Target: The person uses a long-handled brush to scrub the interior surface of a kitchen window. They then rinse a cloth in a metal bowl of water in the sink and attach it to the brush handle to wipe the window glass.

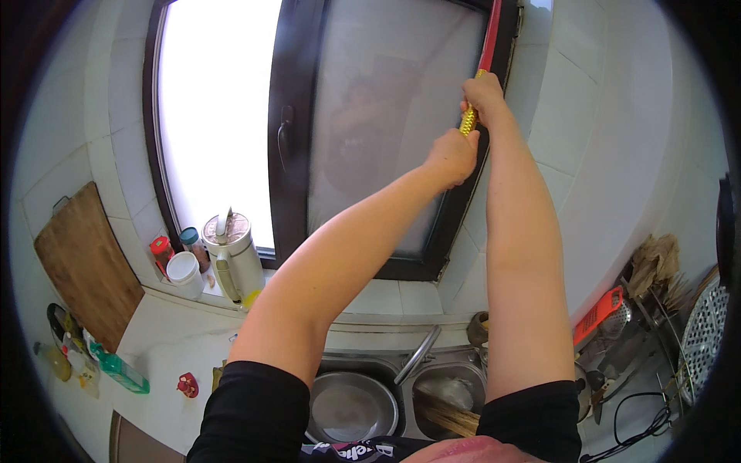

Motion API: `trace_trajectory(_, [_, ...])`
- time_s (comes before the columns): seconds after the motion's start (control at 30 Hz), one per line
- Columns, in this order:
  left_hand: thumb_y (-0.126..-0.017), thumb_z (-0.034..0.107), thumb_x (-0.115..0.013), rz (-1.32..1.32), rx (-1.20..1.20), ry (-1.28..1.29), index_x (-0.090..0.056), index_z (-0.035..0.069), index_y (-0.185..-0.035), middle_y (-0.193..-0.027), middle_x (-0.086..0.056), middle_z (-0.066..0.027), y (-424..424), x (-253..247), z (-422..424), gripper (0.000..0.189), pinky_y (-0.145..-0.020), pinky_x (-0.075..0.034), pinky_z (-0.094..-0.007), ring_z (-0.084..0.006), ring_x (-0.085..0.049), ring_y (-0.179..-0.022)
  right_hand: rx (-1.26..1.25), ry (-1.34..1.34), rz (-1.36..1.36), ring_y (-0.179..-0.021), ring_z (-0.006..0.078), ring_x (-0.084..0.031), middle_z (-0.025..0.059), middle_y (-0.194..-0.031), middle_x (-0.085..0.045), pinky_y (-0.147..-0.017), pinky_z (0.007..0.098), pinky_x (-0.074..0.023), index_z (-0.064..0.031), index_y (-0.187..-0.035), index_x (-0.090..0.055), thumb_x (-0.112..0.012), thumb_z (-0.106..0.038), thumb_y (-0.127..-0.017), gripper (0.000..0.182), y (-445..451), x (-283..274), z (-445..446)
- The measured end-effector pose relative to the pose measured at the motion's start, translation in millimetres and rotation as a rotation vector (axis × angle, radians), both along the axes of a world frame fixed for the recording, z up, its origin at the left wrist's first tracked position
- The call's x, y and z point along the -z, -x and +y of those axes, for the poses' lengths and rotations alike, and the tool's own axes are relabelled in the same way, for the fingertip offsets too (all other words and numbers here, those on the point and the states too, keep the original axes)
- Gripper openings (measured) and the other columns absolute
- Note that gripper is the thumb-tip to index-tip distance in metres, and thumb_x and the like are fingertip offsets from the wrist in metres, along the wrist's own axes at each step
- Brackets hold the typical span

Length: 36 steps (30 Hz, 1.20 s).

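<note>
With both arms stretched up, I grip a long red pole (492,40) that has a gold-coloured ridged section; its upper end runs out of the picture. My right hand (485,98) is closed around it at the top of the gold section. Lower down, my left hand (454,157) is closed around its lower end. The pole stands in front of the right side of a dark-framed window (405,116) with a frosted pane. Whether the pole touches the frame I cannot tell.
Below is a double steel sink with a tap (418,354), a metal basin (353,407) and a straw brush (448,414). A lidded jug appliance (233,254) and jars line the sill. A wooden cutting board (87,263) leans at left; an orange grater (599,315) and utensils are at right.
</note>
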<state>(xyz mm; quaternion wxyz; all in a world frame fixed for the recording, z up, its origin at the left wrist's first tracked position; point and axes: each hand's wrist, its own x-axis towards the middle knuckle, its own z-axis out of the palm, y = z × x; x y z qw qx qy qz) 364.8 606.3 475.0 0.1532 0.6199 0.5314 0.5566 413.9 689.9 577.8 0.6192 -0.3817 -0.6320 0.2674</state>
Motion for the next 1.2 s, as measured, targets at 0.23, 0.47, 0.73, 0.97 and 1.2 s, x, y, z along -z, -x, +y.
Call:
trace_trajectory(0.23, [-0.096, 0.045, -0.040, 0.088, -0.157, -0.044, -0.057, -0.006, -0.094, -0.078, -0.061, -0.0229, 71.7, 5.2, -12.3, 0.054, -0.058, -0.048, -0.0432, -0.0352, -0.060, -0.067, -0.078, -0.032, 0.022, -0.049, 0.0221, -0.056, 0.0114, -0.067, -0.052, -0.041, 0.0353, -0.0451, 0.0042, -0.086, -0.049, -0.047, 0.002, -0.077, 0.010, 60.9, 1.5, -12.7])
trace_trajectory(0.47, [-0.094, 0.045, -0.045, -0.136, -0.439, -0.076, -0.056, -0.005, -0.098, -0.088, -0.064, -0.0281, 194.4, 34.9, -55.8, 0.052, -0.069, -0.051, -0.0470, -0.0419, -0.064, -0.084, -0.297, -0.138, -0.262, -0.055, 0.0258, -0.063, 0.0176, -0.082, -0.057, -0.045, 0.0370, -0.0516, 0.0070, -0.108, -0.041, -0.054, 0.002, -0.076, 0.034, 223.1, 12.0, -85.6])
trace_trajectory(0.73, [-0.095, 0.048, -0.041, -0.315, -0.277, 0.065, -0.050, -0.002, -0.091, -0.060, -0.055, -0.0112, 254.5, 16.6, -134.5, 0.050, -0.038, -0.041, -0.0361, -0.0221, -0.053, -0.043, -0.394, -0.048, -0.269, -0.059, 0.0285, -0.066, 0.0225, -0.109, -0.057, -0.046, 0.0356, -0.0541, 0.0067, -0.121, -0.036, -0.054, 0.000, -0.081, 0.044, 297.3, 1.2, -140.6])
trace_trajectory(0.97, [-0.095, 0.049, -0.040, -0.090, -0.117, 0.102, -0.052, -0.002, -0.083, -0.062, -0.055, -0.0106, 232.7, -9.1, -149.8, 0.053, -0.041, -0.042, -0.0366, -0.0203, -0.052, -0.044, -0.325, -0.011, -0.043, -0.051, 0.0202, -0.054, 0.0122, -0.072, -0.050, -0.040, 0.0320, -0.0482, 0.0063, -0.099, -0.046, -0.048, 0.006, -0.076, 0.023, 242.4, -9.2, -118.8])
trace_trajectory(1.2, [-0.094, 0.052, -0.041, -0.199, -0.173, 0.117, -0.053, 0.002, -0.089, -0.059, -0.054, -0.0085, 274.9, -13.5, -171.0, 0.051, -0.038, -0.038, -0.0361, -0.0209, -0.050, -0.042, -0.262, 0.020, -0.166, -0.050, 0.0175, -0.055, 0.0086, -0.068, -0.051, -0.042, 0.0325, -0.0508, -0.0020, -0.118, -0.046, -0.047, 0.003, -0.080, 0.039, 291.1, -20.4, -165.1])
